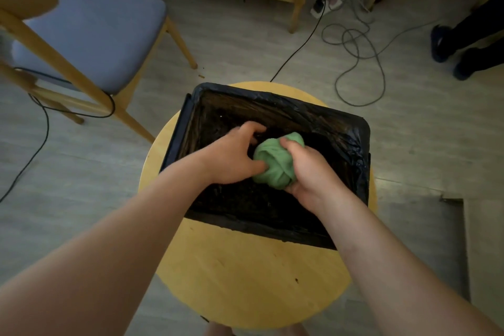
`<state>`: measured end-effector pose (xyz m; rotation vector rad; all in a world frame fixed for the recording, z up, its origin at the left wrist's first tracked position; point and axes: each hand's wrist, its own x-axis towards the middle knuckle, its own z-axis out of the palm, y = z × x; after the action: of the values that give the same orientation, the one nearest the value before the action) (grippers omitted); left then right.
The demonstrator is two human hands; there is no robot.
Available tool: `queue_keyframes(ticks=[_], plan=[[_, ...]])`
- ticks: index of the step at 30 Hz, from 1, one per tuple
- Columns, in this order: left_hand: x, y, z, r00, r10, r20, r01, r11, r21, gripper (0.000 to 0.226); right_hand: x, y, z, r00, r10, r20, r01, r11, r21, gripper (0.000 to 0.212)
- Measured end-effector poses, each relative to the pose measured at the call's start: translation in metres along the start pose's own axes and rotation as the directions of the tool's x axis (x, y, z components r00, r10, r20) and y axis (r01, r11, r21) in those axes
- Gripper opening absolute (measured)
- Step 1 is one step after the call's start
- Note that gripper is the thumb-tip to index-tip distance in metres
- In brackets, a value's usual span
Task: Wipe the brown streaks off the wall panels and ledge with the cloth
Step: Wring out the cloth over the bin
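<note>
Both hands meet over a bin lined with a black bag (275, 230), which stands on a round wooden table (245, 281). The green cloth (272, 165) is bunched into a ball between them. The right hand (309, 174) grips it with fingers curled round its near and right side, and the left hand (231, 157) pinches its left side, thumb pressed into the folds. This looks like a wringing or gathering step, a preparation and not wiping. No wall panel or ledge can be made out as such. The far inner side of the liner has a brownish sheen, but whether that is streaking is unclear. The next move calls for opening the ball into a flat pad, then carrying it to the streaked surface.
</note>
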<state>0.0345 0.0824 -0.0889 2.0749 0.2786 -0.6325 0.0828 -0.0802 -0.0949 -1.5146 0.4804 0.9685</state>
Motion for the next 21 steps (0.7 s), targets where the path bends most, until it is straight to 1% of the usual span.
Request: queue_keyframes(ticks=[2, 3, 4, 5, 7, 9, 12, 13, 14, 16, 18, 19, 21], plan=[[0.002, 0.003, -0.01, 0.979, 0.074, 0.188, -0.075, 0.997, -0.003, 0.104, 0.0, -0.007, -0.002, 0.998, 0.05, 0.041, -0.052, 0.998, 0.034, 0.031], [0.002, 0.006, -0.014, 0.962, 0.092, 0.259, -0.101, 0.995, 0.02, 0.112, 0.0, -0.011, -0.003, 0.996, 0.068, 0.064, -0.071, 0.997, 0.043, 0.036], [0.003, 0.008, -0.017, 0.949, 0.101, 0.3, -0.13, 0.988, 0.078, 0.119, 0.002, -0.015, -0.005, 0.993, 0.087, 0.084, -0.091, 0.994, 0.054, 0.042], [0.004, 0.01, -0.017, 0.944, 0.109, 0.313, -0.165, 0.973, 0.159, 0.122, 0.003, -0.018, -0.006, 0.989, 0.109, 0.099, -0.115, 0.991, 0.066, 0.048], [0.007, 0.012, -0.014, 0.954, 0.152, 0.26, -0.233, 0.919, 0.317, 0.121, 0.004, -0.024, -0.01, 0.98, 0.153, 0.125, -0.161, 0.985, 0.059, 0.053], [0.012, 0.01, -0.011, 0.958, 0.224, 0.178, -0.278, 0.877, 0.392, 0.107, 0.004, -0.029, -0.012, 0.967, 0.178, 0.181, -0.181, 0.983, 0.002, 0.052], [0.019, 0.009, -0.013, 0.957, 0.263, 0.121, -0.29, 0.866, 0.407, 0.06, 0.002, -0.032, -0.015, 0.946, 0.195, 0.259, -0.161, 0.976, -0.15, 0.052], [0.02, 0.01, -0.014, 0.954, 0.278, 0.109, -0.298, 0.863, 0.409, 0.047, 0.002, -0.033, -0.016, 0.939, 0.203, 0.277, -0.156, 0.97, -0.184, 0.053], [0.021, 0.011, -0.015, 0.95, 0.296, 0.098, -0.309, 0.858, 0.41, 0.04, 0.003, -0.033, -0.017, 0.934, 0.207, 0.292, -0.155, 0.97, -0.189, 0.054], [0.022, 0.014, -0.015, 0.943, 0.322, 0.084, -0.327, 0.852, 0.408, 0.036, 0.004, -0.032, -0.021, 0.917, 0.216, 0.335, -0.192, 0.976, -0.103, 0.055], [0.021, 0.017, -0.012, 0.941, 0.327, 0.088, -0.333, 0.849, 0.411, 0.036, 0.004, -0.032, -0.024, 0.876, 0.247, 0.413, -0.273, 0.962, 0.004, 0.053], [0.021, 0.017, -0.011, 0.942, 0.321, 0.094, -0.33, 0.848, 0.415, 0.037, 0.004, -0.032, -0.026, 0.849, 0.26, 0.46, -0.303, 0.953, 0.021, 0.052], [0.02, 0.014, -0.01, 0.944, 0.31, 0.111, -0.327, 0.845, 0.422, 0.039, 0.004, -0.034, -0.028, 0.804, 0.26, 0.535, -0.307, 0.952, -0.003, 0.048]])
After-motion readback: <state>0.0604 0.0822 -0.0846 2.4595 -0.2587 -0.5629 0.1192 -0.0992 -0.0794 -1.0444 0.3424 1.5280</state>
